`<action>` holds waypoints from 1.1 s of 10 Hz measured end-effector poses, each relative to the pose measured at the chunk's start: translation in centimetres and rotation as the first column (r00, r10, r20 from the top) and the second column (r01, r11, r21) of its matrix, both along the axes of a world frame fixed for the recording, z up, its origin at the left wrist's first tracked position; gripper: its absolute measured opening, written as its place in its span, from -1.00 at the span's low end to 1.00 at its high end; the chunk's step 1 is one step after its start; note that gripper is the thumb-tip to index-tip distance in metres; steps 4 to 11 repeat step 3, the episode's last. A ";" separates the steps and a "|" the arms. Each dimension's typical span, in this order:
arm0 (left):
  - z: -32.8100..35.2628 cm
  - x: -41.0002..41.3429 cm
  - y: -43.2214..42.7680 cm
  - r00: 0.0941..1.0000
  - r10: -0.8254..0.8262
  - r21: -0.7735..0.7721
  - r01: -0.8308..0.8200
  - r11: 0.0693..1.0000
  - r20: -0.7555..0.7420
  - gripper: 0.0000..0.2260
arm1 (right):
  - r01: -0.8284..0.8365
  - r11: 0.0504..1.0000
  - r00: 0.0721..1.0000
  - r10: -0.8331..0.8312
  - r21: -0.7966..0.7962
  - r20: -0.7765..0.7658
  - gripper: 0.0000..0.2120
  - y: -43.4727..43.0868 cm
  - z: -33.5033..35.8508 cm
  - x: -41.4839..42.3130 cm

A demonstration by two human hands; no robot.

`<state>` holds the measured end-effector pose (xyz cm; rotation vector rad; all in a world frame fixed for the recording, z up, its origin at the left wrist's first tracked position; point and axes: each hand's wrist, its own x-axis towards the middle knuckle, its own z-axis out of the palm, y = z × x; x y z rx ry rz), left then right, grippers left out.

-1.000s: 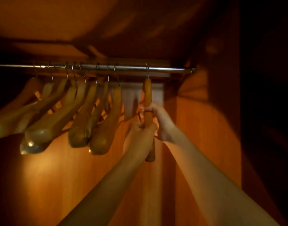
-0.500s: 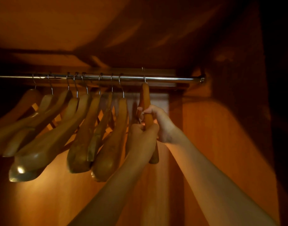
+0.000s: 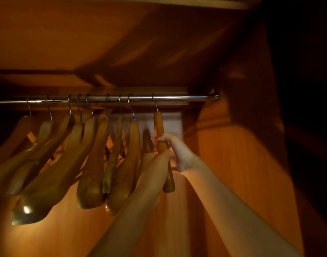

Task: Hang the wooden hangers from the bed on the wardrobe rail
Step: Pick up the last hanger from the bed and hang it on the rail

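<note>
held hanger [image 3: 158, 125]: at the right end of the row, seen edge-on, its near arm running down toward the camera.
hook [image 3: 155, 103]: already looped over the rail [image 3: 186, 98], so the rail lies straight above both hands.
long axis: crosswise to the rail, near arm sloping down and toward the viewer; the far arm is hidden behind the hands.
right hand [image 3: 177, 153]: higher on the near arm and closer to the hook; thumb and fingers curl round the wood from the right.
left hand [image 3: 153, 162]: just below and left of it, bunched into a fist with its back to the camera, thumb side lying on the same arm; it seems to clasp the wood, though most of its fingers are hidden.
hung hangers [image 3: 92, 164]: eight hooks on the rail to the left, bodies fanned and overlapping; the nearest one [image 3: 130, 164] hangs just beside the left hand, apart from the held one.
side panel [image 3: 233, 164]: well to the right, with a bare stretch of rail between.
judgement: the weight looks ready to pass to the rail; what's left is to let go evenly and draw both hands back without knocking the neighbour.
</note>
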<state>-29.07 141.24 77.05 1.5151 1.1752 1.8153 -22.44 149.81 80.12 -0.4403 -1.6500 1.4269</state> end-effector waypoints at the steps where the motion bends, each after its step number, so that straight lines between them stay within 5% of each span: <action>1: -0.5 0.2 0.1 0.999 -0.040 0.039 0.038 0.999 0.036 -0.73 | 0.134 0.991 0.990 -0.134 0.006 0.045 -0.89 -0.5 -0.2 0.1; 3: -3.4 0.1 -1.6 0.994 -0.099 0.106 0.104 0.989 -0.053 -0.65 | 0.042 0.999 0.989 -0.041 0.001 -0.142 -0.82 -2.7 -2.2 2.0; 11: -3.4 0.1 -1.6 0.994 -0.099 0.106 0.104 0.989 -0.053 -0.65 | 0.042 0.999 0.989 -0.041 0.001 -0.142 -0.82 -2.7 -2.2 2.0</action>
